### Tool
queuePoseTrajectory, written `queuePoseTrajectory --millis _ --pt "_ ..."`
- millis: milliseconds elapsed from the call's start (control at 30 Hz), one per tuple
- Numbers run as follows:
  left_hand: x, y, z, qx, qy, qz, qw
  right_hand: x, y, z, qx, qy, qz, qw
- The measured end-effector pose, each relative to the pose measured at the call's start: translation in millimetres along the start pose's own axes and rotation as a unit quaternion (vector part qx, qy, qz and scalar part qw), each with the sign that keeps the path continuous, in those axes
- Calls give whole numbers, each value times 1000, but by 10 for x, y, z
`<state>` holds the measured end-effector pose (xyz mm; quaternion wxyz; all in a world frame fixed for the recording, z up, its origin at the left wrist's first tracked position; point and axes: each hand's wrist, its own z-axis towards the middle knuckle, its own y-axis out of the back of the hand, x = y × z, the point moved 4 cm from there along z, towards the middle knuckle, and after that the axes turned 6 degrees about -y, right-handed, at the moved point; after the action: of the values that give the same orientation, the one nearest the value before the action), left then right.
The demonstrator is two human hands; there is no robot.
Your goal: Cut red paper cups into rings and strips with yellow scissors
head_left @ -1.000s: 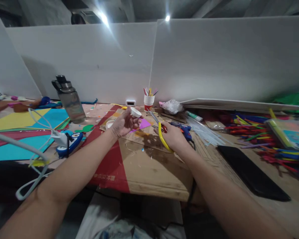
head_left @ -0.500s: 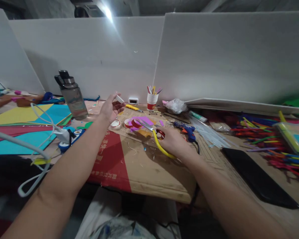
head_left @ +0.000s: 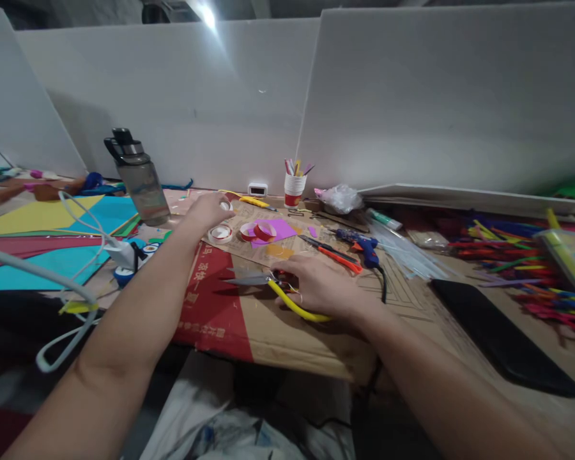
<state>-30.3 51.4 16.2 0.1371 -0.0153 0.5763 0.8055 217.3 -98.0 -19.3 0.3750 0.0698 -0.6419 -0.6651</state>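
Note:
My left hand point(head_left: 209, 211) is at the back of the table, its fingers closed about a small white ring that looks like a roll of tape point(head_left: 227, 206). Nearer me lies another white tape roll point(head_left: 220, 234). My right hand point(head_left: 311, 284) grips scissors with yellow handles point(head_left: 299, 310) low over the cardboard, blades pointing left; its fingers partly hide the handles. Past that hand are a red ribbon roll point(head_left: 264, 231), a purple paper sheet point(head_left: 282, 230) and an orange-and-black cutting tool point(head_left: 338, 255).
Left stand a water bottle point(head_left: 144, 185), coloured sheets point(head_left: 38, 268) and a white cable point(head_left: 38, 271). At the back are a yellow knife point(head_left: 255, 202) and a paper cup point(head_left: 294, 191) of pens. Right are a blue glue gun point(head_left: 364, 246), a black slab point(head_left: 503, 338) and colourful pipe cleaners point(head_left: 503, 255).
My left hand has lowered the white roll from the air to the tabletop. The scissors have moved toward me and left, away from the purple paper, uncovering the orange-and-black tool.

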Motion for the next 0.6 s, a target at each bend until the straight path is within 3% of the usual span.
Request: queuePoseTrajectory --millis 267,400,600 --pt "67 -100 3 48 -4 62 997 -15 -59 2 21 -1 5 1000" --pt "-60 -147 -24 27 -17 7 999 4 -91 3 33 10 20 999" --pt "-225 -352 -70 62 -63 -38 995 137 -74 -27 62 60 48 995"
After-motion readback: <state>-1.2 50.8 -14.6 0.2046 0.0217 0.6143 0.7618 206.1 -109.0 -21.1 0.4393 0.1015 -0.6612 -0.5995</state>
